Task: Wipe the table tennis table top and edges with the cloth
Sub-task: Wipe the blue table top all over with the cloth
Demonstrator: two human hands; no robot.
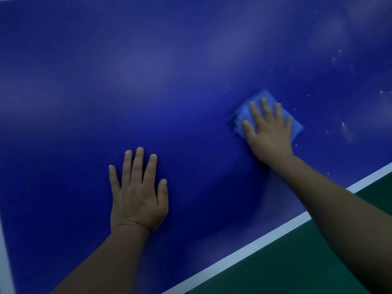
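The dark blue table tennis table top [169,81] fills most of the view. A folded light blue cloth [246,112] lies flat on it at the right. My right hand [269,132] presses on the cloth with straight, spread fingers and covers its middle. My left hand [136,194] rests flat on the bare table surface lower left, fingers straight, holding nothing. The white edge line [265,236] of the table runs diagonally at the lower right.
White specks and smears [343,125] dot the table to the right of the cloth. Green floor [307,262] shows beyond the table edge at the lower right. Another white line [5,262] runs along the far left border.
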